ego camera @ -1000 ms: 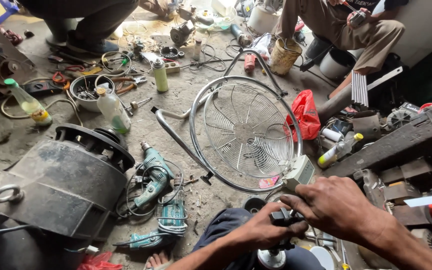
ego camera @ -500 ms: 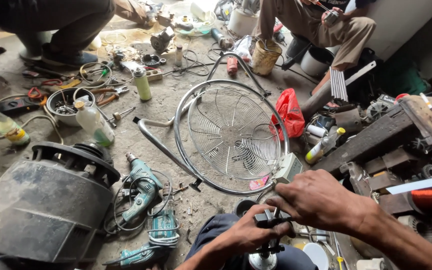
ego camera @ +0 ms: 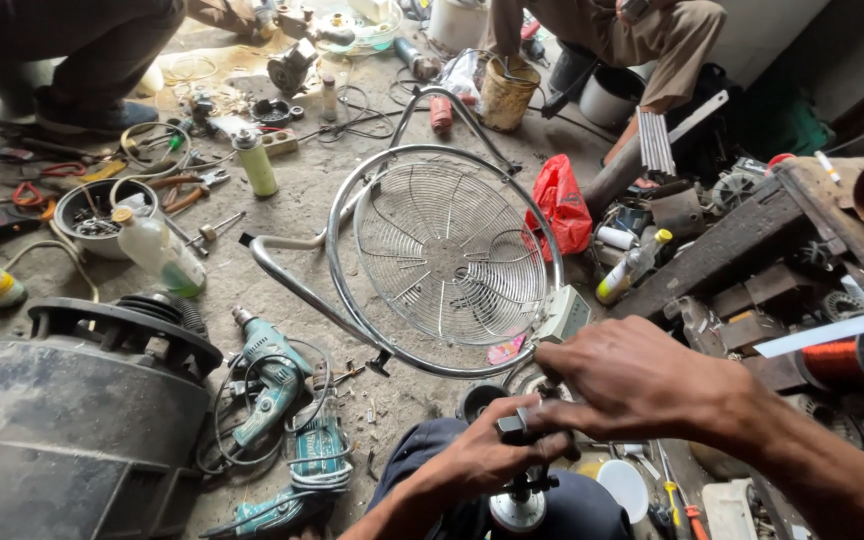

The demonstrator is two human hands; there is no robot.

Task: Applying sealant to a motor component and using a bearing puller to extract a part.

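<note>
My left hand (ego camera: pixel 487 455) and my right hand (ego camera: pixel 632 380) both close over a small dark metal part (ego camera: pixel 514 427) at the bottom middle of the head view. Under it stands a shiny metal shaft with a round base (ego camera: pixel 518 508), held above my knee. My right hand covers the top of the part, my left grips it from the side. Just beyond my hands lies a round chrome fan guard (ego camera: pixel 449 258) on its tubular stand, flat on the concrete floor.
A big dark motor housing (ego camera: pixel 72 420) fills the lower left, with teal power drills (ego camera: pixel 267 385) beside it. Bottles (ego camera: pixel 157 250), a bowl of parts (ego camera: pixel 92 215), pliers and wires litter the floor. Two other people squat at the back. Metal scrap and a copper coil (ego camera: pixel 837 360) lie right.
The view has tilted and shifted slightly, so the fan guard sits higher in frame. My hands stay on the small part over the shaft, barely moved.
</note>
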